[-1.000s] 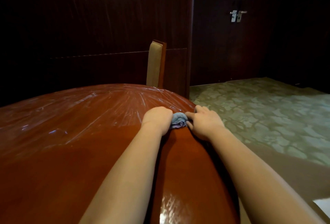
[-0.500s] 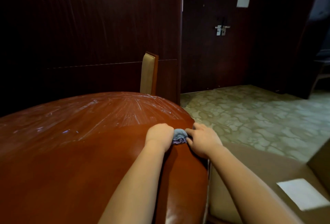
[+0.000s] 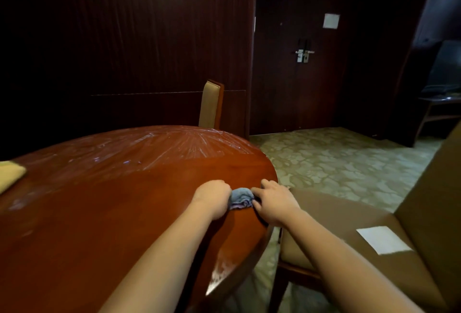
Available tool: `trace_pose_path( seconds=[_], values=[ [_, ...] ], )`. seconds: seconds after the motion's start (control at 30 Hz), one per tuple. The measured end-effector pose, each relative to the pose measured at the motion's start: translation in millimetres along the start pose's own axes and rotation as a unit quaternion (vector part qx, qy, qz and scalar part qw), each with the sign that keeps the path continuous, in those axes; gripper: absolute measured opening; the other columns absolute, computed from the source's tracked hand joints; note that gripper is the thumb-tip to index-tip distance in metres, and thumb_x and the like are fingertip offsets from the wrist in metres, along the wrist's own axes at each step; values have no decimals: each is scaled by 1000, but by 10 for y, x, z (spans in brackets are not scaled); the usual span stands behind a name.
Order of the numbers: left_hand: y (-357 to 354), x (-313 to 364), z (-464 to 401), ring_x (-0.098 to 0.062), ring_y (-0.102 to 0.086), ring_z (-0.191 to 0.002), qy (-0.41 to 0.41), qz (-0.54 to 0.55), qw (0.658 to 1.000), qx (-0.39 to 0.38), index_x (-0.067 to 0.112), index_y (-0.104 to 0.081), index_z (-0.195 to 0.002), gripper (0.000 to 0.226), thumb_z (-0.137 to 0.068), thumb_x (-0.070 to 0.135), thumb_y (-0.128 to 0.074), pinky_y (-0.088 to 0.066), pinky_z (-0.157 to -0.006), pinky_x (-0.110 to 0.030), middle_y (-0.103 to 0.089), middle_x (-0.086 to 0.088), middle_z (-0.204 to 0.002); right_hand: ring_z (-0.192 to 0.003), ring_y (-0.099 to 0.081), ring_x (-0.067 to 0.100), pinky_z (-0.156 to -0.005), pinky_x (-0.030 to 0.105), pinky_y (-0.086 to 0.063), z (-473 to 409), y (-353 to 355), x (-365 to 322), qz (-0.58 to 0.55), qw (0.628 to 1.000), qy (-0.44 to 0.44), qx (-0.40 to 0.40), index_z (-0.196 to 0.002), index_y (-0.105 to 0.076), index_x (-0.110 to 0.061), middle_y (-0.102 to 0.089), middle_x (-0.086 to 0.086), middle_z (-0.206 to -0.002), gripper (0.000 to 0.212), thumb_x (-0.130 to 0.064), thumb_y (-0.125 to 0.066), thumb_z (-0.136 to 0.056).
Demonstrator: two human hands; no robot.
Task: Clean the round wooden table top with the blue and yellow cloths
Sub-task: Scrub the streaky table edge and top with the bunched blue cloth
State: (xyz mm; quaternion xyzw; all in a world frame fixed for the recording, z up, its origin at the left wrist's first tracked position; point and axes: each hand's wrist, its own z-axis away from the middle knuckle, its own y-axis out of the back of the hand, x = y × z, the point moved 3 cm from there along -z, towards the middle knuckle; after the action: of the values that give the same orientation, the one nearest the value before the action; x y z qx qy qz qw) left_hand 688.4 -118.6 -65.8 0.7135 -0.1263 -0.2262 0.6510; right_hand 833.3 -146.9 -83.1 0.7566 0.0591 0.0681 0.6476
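A bunched blue cloth lies on the round wooden table top, close to its right edge. My left hand grips the cloth from the left with curled fingers. My right hand holds its right side, thumb and fingers pinching the fabric at the table's rim. A folded yellow cloth rests on the table at the far left, partly cut off by the frame. The far half of the table shows streaks and glare.
A brown upholstered chair stands right of the table with a white paper on its seat. Another chair back rises behind the table. Dark wood wall, a door and patterned carpet lie beyond.
Both hands, still on the blue cloth, have slid back along the right rim toward me. The view has swung right, bringing the near chair and the yellow cloth into sight.
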Motion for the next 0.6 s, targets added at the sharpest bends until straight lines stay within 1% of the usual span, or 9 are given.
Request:
trace_pose_path(
  seconds=[0.13,0.2,0.33,0.4,0.5,0.6],
  values=[
    [-2,-77,429,-32,-58,-97,0,30,1000,0,13,-67,-98,19,-94,23,-51,-44,-72,-33,-59,-11,-105,-104,-46,25,-82,37,-37,257,77,-236,5,999,52,1,-118,-54,-24,-47,5,-108,29,-38,-39,-98],
    [-17,-110,677,-30,-58,-94,21,51,998,17,17,-66,-93,17,-93,25,-52,-43,-68,-30,-60,-8,-100,-101,-46,24,-79,36,-36,394,113,-367,7,996,85,8,-115,-55,-22,-48,4,-105,28,-38,-40,-98],
    [-79,-144,1104,-24,-58,-89,72,75,993,52,21,-66,-94,17,-93,30,-52,-45,-65,-29,-55,0,-91,-94,-46,23,-78,35,-36,610,128,-598,-1,990,141,29,-104,-55,-20,-44,1,-95,24,-37,-40,-97],
    [-80,-149,1239,-22,-58,-93,89,91,990,64,24,-68,-101,19,-92,31,-53,-47,-68,-29,-56,2,-94,-93,-46,23,-78,35,-36,665,135,-674,-8,988,152,33,-101,-54,-20,-41,-1,-91,22,-37,-41,-96],
    [-41,-149,1424,-20,-58,-98,113,114,985,67,26,-69,-109,23,-92,32,-54,-52,-78,-32,-60,3,-103,-93,-45,23,-79,36,-36,738,134,-761,-10,986,164,41,-102,-54,-19,-43,1,-94,23,-37,-41,-96],
    [-2,-113,1574,-20,-58,-99,116,104,985,71,24,-69,-109,24,-92,31,-54,-50,-77,-30,-61,2,-104,-95,-46,25,-80,36,-35,811,117,-812,-39,984,168,50,-113,-55,-19,-40,2,-93,27,-36,-42,-96]
  ],
)
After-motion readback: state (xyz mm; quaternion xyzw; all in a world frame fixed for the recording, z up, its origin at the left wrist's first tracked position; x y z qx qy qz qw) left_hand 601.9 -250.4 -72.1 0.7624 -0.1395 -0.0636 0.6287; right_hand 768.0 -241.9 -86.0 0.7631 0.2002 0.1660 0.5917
